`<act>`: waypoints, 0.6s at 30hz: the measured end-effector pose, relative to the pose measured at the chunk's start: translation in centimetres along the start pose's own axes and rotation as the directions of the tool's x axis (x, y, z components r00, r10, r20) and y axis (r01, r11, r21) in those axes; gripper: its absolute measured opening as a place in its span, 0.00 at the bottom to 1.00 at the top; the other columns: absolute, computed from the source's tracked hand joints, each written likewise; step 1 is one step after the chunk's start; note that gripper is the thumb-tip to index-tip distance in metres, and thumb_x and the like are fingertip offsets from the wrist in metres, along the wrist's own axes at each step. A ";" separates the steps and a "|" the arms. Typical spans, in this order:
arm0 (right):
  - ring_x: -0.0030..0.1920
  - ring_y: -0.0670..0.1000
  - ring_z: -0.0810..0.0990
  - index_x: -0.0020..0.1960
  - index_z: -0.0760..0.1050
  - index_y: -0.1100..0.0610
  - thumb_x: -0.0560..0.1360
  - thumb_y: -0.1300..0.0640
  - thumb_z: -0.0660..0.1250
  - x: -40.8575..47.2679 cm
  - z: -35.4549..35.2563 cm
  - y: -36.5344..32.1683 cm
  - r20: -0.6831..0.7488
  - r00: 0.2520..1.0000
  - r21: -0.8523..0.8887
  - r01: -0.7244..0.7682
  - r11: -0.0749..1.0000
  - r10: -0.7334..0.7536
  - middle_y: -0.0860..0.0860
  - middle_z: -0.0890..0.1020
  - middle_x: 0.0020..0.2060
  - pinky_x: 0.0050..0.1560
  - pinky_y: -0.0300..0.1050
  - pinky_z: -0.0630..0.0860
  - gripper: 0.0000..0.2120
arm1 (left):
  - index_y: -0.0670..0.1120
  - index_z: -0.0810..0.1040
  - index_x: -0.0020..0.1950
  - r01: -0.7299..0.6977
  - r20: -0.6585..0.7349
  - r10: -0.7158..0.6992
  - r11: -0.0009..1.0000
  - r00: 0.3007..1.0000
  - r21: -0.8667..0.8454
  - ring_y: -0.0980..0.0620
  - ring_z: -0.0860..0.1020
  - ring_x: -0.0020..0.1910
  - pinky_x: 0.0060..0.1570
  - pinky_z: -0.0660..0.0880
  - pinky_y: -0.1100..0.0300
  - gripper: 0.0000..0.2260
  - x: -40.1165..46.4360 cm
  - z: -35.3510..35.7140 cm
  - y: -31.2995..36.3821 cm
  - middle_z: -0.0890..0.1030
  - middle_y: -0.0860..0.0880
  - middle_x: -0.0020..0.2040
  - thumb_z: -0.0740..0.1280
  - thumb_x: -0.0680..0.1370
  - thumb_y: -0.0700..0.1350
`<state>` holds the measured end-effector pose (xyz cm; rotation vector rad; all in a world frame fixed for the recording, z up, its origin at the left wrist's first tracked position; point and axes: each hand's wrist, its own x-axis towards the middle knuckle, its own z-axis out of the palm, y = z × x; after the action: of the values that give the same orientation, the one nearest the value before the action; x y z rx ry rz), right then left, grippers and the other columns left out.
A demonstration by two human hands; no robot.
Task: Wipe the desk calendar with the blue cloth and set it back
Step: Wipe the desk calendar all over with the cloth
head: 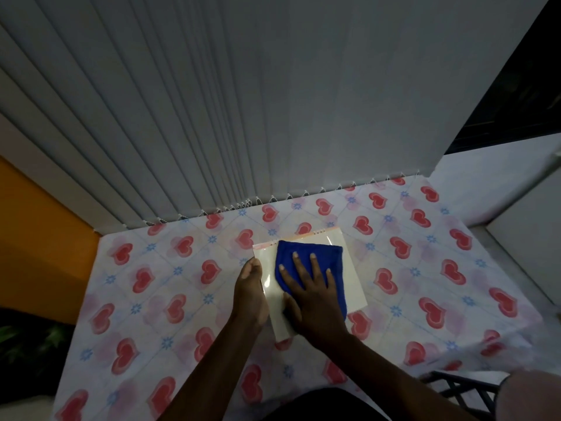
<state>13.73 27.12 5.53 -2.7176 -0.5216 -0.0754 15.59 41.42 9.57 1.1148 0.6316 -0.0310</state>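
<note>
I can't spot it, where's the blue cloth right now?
In the head view, the blue cloth lies mid-table on the desk calendar, pressed flat under the right hand.

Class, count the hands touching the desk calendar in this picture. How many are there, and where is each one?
2. The left hand steadies the calendar's left edge; the right hand lies flat on the blue cloth spread over its middle.

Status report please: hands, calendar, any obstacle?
Right hand flat on cloth, pressing it on calendar. Left hand steadies calendar's left edge. Calendar flat on table. No obstacle seen.
</note>
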 end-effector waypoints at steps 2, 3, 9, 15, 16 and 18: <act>0.78 0.57 0.43 0.77 0.48 0.40 0.80 0.42 0.49 0.8 -0.2 -0.8 -0.006 1.000 -0.033 0.029 0.999 -0.030 0.47 0.48 0.79 0.73 0.64 0.48 0.27 | 0.44 0.72 0.68 -0.005 0.033 0.005 1.000 0.999 0.008 0.48 0.78 0.60 0.56 0.76 0.53 0.15 -0.4 0.3 -0.3 0.79 0.44 0.63 0.56 0.83 0.45; 0.78 0.58 0.44 0.77 0.49 0.41 0.80 0.42 0.49 1.3 -0.3 -1.0 -0.006 0.999 -0.046 0.038 0.998 -0.038 0.48 0.49 0.79 0.72 0.64 0.49 0.26 | 0.45 0.72 0.68 -0.010 0.043 0.010 1.000 0.999 0.012 0.50 0.77 0.62 0.59 0.75 0.54 0.15 -0.6 0.4 -0.4 0.79 0.46 0.64 0.56 0.83 0.45; 0.78 0.58 0.46 0.77 0.52 0.41 0.79 0.42 0.49 3.6 -1.1 -1.7 -0.022 0.999 -0.090 0.033 0.995 -0.035 0.47 0.50 0.79 0.71 0.65 0.50 0.27 | 0.45 0.73 0.67 -0.028 0.069 0.029 0.999 0.997 -0.016 0.52 0.79 0.60 0.58 0.75 0.56 0.15 -0.9 0.6 0.3 0.80 0.48 0.62 0.55 0.83 0.44; 0.78 0.58 0.45 0.76 0.56 0.41 0.79 0.44 0.53 0.2 -0.7 -2.0 0.015 0.993 -0.050 0.120 0.992 -0.120 0.48 0.54 0.79 0.73 0.66 0.48 0.25 | 0.38 0.74 0.63 0.037 0.082 -0.028 0.993 0.996 -0.115 0.44 0.83 0.52 0.50 0.81 0.50 0.14 -0.9 -0.2 1.0 0.81 0.37 0.59 0.56 0.83 0.42; 0.78 0.58 0.44 0.76 0.56 0.41 0.79 0.44 0.54 -0.8 -0.6 -1.9 0.024 0.989 -0.039 0.148 0.988 -0.147 0.47 0.53 0.79 0.73 0.65 0.46 0.25 | 0.38 0.74 0.63 0.051 0.077 -0.041 0.989 0.996 -0.136 0.42 0.82 0.51 0.49 0.82 0.49 0.14 -0.7 -0.4 1.3 0.80 0.36 0.59 0.56 0.83 0.42; 0.78 0.58 0.43 0.76 0.54 0.40 0.80 0.44 0.53 -2.6 -0.5 -1.7 0.031 0.980 -0.034 0.199 0.979 -0.198 0.46 0.50 0.79 0.74 0.64 0.43 0.25 | 0.38 0.73 0.63 0.070 0.071 -0.060 0.987 0.996 -0.147 0.42 0.81 0.53 0.52 0.80 0.47 0.13 -0.3 -0.4 1.6 0.79 0.36 0.59 0.55 0.83 0.42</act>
<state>10.71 27.52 6.24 -2.6973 -0.8059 -0.1001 15.66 42.45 10.93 0.9445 0.6008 -0.0749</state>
